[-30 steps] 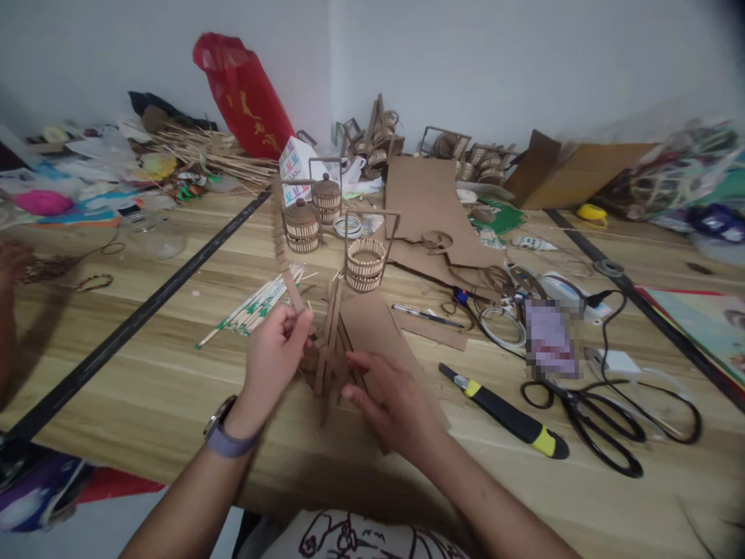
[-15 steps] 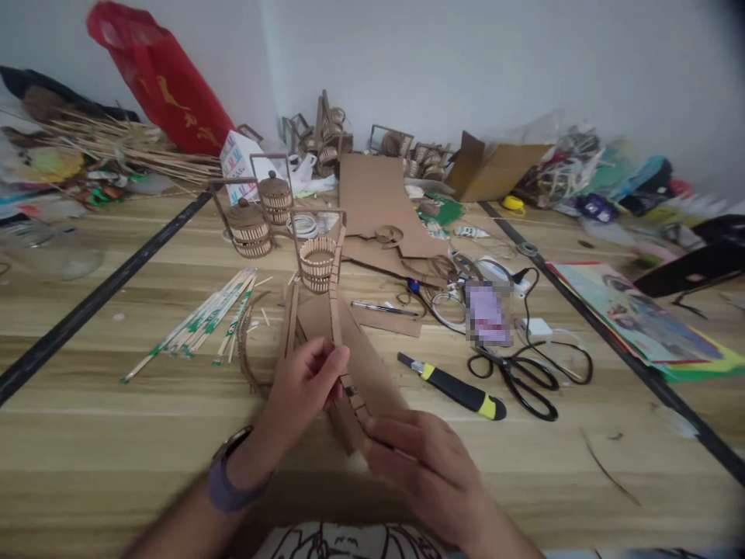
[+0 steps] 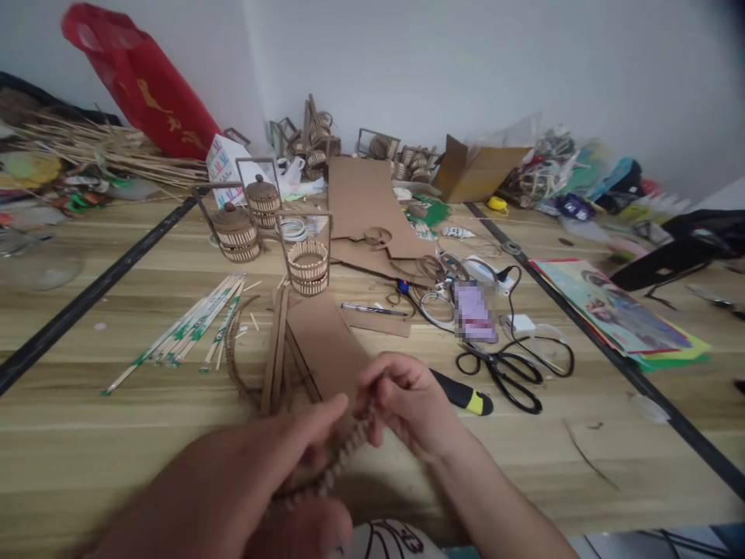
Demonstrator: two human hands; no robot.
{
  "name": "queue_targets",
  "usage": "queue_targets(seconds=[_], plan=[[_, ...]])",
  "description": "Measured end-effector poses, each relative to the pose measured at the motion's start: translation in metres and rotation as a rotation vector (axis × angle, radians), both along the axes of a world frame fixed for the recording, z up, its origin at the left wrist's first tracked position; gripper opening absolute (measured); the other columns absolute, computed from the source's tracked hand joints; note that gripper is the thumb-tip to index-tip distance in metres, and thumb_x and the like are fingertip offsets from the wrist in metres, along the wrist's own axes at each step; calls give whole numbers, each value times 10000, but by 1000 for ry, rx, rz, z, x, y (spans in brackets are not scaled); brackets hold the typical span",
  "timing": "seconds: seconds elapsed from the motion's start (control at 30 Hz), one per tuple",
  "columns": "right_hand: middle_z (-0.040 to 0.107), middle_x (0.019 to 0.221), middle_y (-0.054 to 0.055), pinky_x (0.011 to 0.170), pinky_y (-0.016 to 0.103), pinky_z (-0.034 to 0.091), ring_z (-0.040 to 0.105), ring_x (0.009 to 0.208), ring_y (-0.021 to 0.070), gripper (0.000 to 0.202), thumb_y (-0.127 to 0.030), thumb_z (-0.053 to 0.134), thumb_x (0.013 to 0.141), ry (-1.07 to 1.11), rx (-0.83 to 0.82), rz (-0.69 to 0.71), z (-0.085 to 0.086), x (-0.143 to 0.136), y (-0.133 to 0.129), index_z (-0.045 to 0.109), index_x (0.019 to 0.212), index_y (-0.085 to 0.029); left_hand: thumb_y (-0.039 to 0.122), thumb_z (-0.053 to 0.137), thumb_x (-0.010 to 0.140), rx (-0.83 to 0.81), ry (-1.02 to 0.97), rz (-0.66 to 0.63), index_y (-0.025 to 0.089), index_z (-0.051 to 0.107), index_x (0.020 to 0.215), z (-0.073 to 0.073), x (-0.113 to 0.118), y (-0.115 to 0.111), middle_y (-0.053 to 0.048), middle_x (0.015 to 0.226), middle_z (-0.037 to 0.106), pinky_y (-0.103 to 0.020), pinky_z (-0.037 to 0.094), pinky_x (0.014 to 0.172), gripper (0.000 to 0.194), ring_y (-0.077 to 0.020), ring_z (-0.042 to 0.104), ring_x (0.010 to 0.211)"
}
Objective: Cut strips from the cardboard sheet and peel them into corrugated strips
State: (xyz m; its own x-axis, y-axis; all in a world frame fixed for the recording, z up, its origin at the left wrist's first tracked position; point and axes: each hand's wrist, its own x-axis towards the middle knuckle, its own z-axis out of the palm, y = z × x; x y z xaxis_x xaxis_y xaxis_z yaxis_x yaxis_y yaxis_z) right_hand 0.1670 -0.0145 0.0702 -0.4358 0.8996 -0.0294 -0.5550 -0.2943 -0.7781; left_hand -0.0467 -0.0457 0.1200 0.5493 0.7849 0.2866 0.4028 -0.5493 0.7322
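Note:
Low in front of me, a narrow brown cardboard strip with a ridged, notched-looking edge runs in a bend between my hands. My right hand pinches its upper end between thumb and fingertips. My left hand, close to the camera and blurred, is around the lower part of the strip, which passes between its thumb and fingers. Behind the hands lie a flat piece of cardboard and several thin cardboard strips. A small slatted bucket with a tall handle stands beyond them.
Right of my right hand are a utility knife, partly hidden, black scissors and a phone. Wrapped sticks lie at left. Two lidded buckets and a large cardboard sheet are farther back.
The strip, earlier held lengthwise pointing away from me, is now lower, turned and bent. My left hand has come down nearer the camera; my right hand has moved up to the strip's far end.

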Motion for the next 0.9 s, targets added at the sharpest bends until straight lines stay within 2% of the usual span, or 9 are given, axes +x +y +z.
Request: queue_targets(seconds=[0.07,0.13,0.17,0.27,0.4,0.53,0.7,0.8,0.9], plan=[[673,603,-33,462,189,527,628,462,95,346,-441,835,686,-123,26,-12,-5,-8,4,696,872,-185,468,469,953,-536,-64,-113,315,446,1433,-3,2,7,-44,879,781,-228,511,468,505,-206,741,653],[654,601,-45,492,208,529,615,480,97,380,-468,838,660,-247,54,-48,-14,-16,5,677,864,-191,541,444,951,-978,-144,-109,278,438,1426,-11,6,16,-74,882,776,-257,529,499,544,-219,741,619],[650,610,-45,501,212,521,604,489,96,381,-482,832,660,-310,68,-74,-19,-20,5,673,849,-193,566,476,929,-1087,-182,-73,261,479,1383,-17,8,21,-77,858,772,-256,524,506,547,-216,735,594],[655,653,-19,539,219,496,586,554,103,331,-492,778,721,-483,162,-141,-34,-29,2,694,830,-191,605,587,834,-1218,-249,26,213,611,1156,-34,13,35,-75,817,763,-225,462,429,508,-177,680,476],[667,727,19,615,238,496,608,681,136,247,-407,614,875,-664,353,-204,-47,-31,3,738,921,-198,619,606,784,-1179,-349,104,166,640,867,-56,17,49,-58,702,728,-209,390,366,462,-100,530,339],[645,661,5,591,234,491,604,620,133,243,-268,505,913,-826,384,-188,-56,-23,8,729,945,-181,620,613,776,-1050,-400,133,154,616,853,-81,27,50,-5,610,656,-188,339,357,472,-82,499,340],[694,725,30,638,247,505,642,676,154,203,-215,514,906,-1140,596,-364,-71,-14,8,707,857,-179,647,587,784,-1008,-472,223,167,529,755,-114,43,49,2,610,637,-186,341,362,484,-84,523,354],[690,748,41,628,250,517,651,689,161,209,-206,484,931,-1226,773,-418,-78,-13,7,687,890,-178,653,598,765,-1030,-550,232,176,505,717,-122,48,50,20,567,602,-197,354,364,488,-92,517,356],[681,758,49,627,253,532,657,691,161,198,-212,487,943,-1234,867,-468,-81,-15,7,681,933,-172,579,641,753,-1026,-622,261,178,507,695,-121,49,51,38,572,570,-199,363,390,427,-92,528,390]])
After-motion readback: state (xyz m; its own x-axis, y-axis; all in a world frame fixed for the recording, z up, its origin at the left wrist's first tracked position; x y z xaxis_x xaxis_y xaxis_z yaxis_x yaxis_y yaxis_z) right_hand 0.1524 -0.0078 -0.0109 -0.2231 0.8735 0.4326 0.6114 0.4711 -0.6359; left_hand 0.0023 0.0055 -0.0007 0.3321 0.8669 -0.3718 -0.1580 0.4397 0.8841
